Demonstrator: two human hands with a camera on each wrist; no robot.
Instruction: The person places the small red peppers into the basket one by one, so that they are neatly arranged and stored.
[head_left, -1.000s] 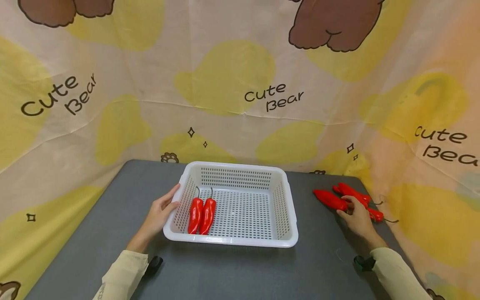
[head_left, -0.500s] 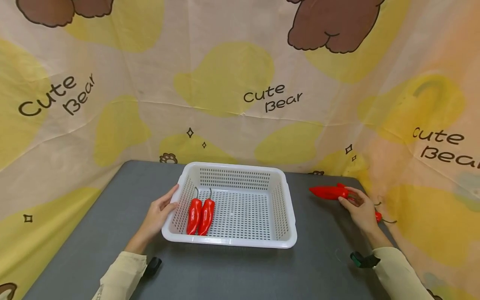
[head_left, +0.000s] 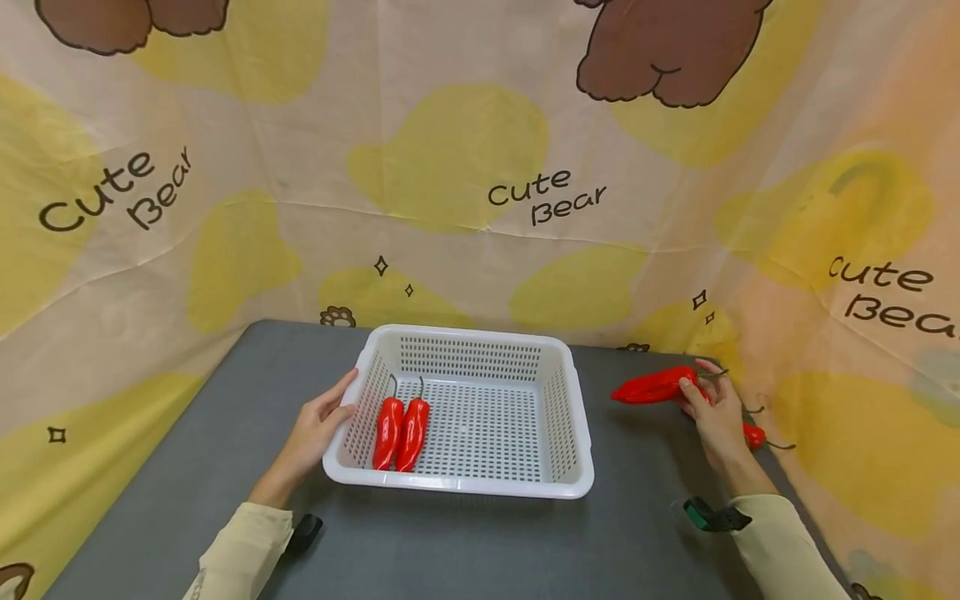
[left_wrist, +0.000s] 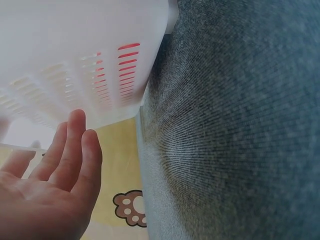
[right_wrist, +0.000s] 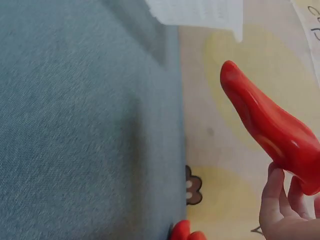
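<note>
My left hand [head_left: 317, 429] holds the left rim of a white slotted plastic basket [head_left: 457, 482]; in the left wrist view its fingers [left_wrist: 75, 155] lie along the outer wall. Two glossy red chili peppers [head_left: 387, 433] rest side by side inside, at the basket's left end, stems pointing away. At the right, my right hand [head_left: 722, 421] pinches another red chili pepper [head_left: 651, 387] near its stem end, the tip pointing left. The right wrist view shows this chili pepper [right_wrist: 270, 120] raised off the table. Behind that hand lie more red chili peppers [head_left: 754, 435], partly hidden.
A grey table [head_left: 480, 550] carries everything. Behind it and along both sides hangs a cloth backdrop [head_left: 450, 167] with bear prints and lettering, close to the table's right edge beside the chili peppers. Dark straps [head_left: 716, 517] sit at the wrists.
My right hand has lifted a chili pepper from the pile at the right, and its tip has shifted slightly left. My left hand and the basket have stayed nearly still.
</note>
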